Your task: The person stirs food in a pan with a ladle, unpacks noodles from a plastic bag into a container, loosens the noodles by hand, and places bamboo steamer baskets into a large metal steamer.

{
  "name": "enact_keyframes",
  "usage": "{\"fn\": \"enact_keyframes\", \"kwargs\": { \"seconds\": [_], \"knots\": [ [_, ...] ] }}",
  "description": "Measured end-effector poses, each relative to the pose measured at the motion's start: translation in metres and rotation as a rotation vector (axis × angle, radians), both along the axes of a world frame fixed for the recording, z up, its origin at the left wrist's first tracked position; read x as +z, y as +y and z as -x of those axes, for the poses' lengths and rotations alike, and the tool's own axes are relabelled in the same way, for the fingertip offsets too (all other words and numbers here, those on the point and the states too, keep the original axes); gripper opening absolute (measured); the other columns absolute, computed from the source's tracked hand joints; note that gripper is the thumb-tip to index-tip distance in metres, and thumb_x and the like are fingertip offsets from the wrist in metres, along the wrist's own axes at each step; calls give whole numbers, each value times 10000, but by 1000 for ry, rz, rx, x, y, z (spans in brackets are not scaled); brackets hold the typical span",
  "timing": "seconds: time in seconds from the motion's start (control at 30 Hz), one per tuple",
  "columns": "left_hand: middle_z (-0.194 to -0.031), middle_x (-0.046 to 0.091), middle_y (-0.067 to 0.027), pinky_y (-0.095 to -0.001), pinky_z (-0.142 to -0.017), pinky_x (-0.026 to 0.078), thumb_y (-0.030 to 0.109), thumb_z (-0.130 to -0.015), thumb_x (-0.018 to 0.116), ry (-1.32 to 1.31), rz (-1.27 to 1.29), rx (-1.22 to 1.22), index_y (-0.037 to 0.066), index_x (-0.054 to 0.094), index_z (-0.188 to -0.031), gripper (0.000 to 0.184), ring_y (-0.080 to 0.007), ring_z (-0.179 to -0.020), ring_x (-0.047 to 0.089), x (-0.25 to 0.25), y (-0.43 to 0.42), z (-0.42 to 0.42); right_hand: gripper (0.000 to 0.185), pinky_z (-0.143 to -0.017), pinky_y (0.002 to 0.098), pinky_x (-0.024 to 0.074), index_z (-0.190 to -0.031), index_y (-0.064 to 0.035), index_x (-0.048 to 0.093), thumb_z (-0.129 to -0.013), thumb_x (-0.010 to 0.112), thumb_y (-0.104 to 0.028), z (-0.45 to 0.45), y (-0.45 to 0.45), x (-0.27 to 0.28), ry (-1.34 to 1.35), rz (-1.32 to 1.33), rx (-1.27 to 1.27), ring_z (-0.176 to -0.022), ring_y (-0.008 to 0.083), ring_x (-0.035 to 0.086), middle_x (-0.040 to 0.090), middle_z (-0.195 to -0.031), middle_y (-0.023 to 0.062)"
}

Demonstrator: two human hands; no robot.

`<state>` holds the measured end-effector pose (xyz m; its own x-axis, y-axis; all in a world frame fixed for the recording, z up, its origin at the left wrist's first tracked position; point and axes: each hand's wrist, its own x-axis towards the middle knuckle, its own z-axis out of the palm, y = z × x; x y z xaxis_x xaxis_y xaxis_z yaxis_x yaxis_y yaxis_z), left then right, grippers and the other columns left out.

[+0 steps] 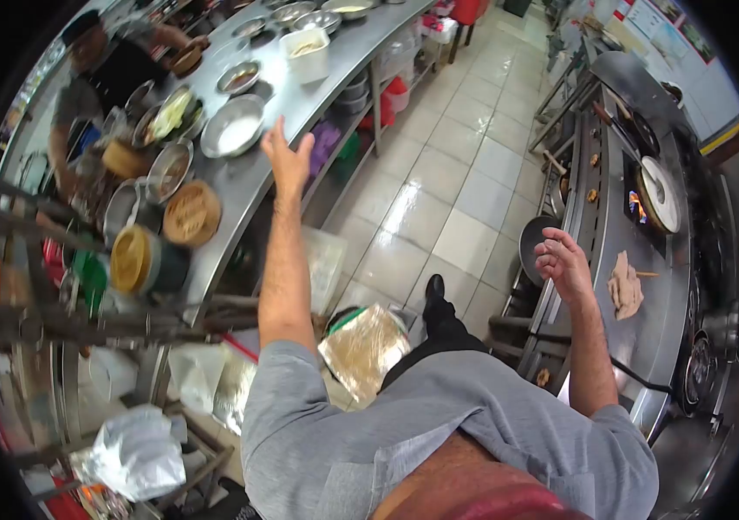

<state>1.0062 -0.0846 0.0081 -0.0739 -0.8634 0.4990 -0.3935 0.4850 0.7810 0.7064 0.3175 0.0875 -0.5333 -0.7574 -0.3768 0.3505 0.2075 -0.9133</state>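
Observation:
My left hand [287,156] is raised at the edge of the steel table, fingers apart and nothing in them, just right of a metal bowl of white powder [237,130]. On the other side, my right hand [563,260] hangs in the air by the stove's front edge, its fingers loosely curled; nothing shows in them. A dark pan [538,247] lies behind and left of it, lower down. Right of that hand, a crumpled cloth [625,288] rests on the stove top. Farther back, a round pan with pale contents [660,198] sits over a flame, a ladle in it.
A co-worker [105,69] stands across the steel table [339,56], which bears bowls and tubs. A wrapped box [365,351] is on the floor by my legs. The tiled aisle [439,173] runs ahead between table and stove. Shelves with bags stand at the lower left.

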Motion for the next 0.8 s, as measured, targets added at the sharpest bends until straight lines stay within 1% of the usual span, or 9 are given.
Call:
{"fn": "enact_keyframes", "kwargs": {
  "seconds": [0.03, 0.07, 0.17, 0.27, 0.33, 0.5, 0.57, 0.63, 0.8],
  "knots": [
    [-1263, 330, -234, -400, -964, 348, 215, -737, 714, -18, 50, 5, 93, 359, -1345, 714, -350, -1120, 396, 3, -35, 24, 286, -481, 220, 413, -1100, -67, 501, -837, 577, -148, 22, -11, 0, 4, 9, -22, -632, 126, 585, 583, -826, 63],
    [-1268, 335, -209, -350, -867, 435, 269, -714, 759, -186, 244, 91, 80, 366, -1335, 759, -309, -1046, 453, -6, -82, 42, 293, -483, 218, 413, -1103, -65, 500, -834, 579, -150, 45, -22, 0, 31, 4, -38, -632, 128, 585, 585, -833, 64],
    [-1282, 369, -232, -430, -999, 286, 443, -578, 824, -217, 170, 218, -4, 396, -1286, 940, -344, -1156, 380, -32, -200, 81, 311, -490, 218, 412, -1108, -55, 506, -823, 586, -148, 107, -49, -6, 68, -15, -83, -627, 135, 580, 586, -844, 71],
    [-900, 642, -155, -413, -835, 452, 389, -626, 810, -210, 207, -6, -55, 544, -1116, 713, -324, -816, 603, 0, -230, 112, 325, -497, 219, 418, -1127, -68, 500, -828, 583, -164, 163, -63, -20, 26, -97, -162, -641, 123, 579, 574, -842, 57],
    [-1086, 573, -233, -392, -926, 391, 303, -671, 800, -376, 306, 203, -96, 536, -1083, 632, -329, -1017, 531, -24, -268, 111, 309, -483, 209, 425, -1109, -48, 499, -831, 573, -161, 198, -62, -32, -11, -32, -198, -638, 110, 582, 573, -838, 46],
    [-970, 595, -245, -395, -816, 418, 412, -734, 721, -546, 94, 186, -102, 558, -1023, 612, -373, -892, 546, 6, -273, 129, 340, -478, 217, 419, -1085, -41, 495, -802, 618, -186, 281, -70, -38, 50, 12, -470, -635, 120, 567, 563, -822, 53],
    [-868, 602, -232, -395, -762, 422, 373, -743, 724, -526, 33, 225, -103, 576, -960, 544, -353, -794, 535, 13, -270, 136, 378, -459, 212, 414, -1085, -43, 480, -793, 642, -221, 317, -90, -40, 56, 71, -570, -647, 116, 559, 553, -837, 58],
    [-817, 595, -223, -394, -737, 419, 342, -754, 722, -539, 166, 178, -108, 573, -915, 500, -344, -750, 515, 26, -250, 148, 558, -513, 284, 421, -1159, -71, 375, -763, 689, -308, 349, -124, -41, 179, -145, -1046, -750, 152, 532, 517, -948, 101],
    [-785, 607, -181, -334, -583, 488, 190, -742, 753, -451, 230, 175, -70, 561, -857, 344, -247, -652, 593, 71, -200, 223, 763, -599, 394, 403, -1221, -134, 206, -713, 748, -305, 435, -189, -42, -45, 8, -1350, -852, 212, 492, 442, -1080, 140]
  ]
}}
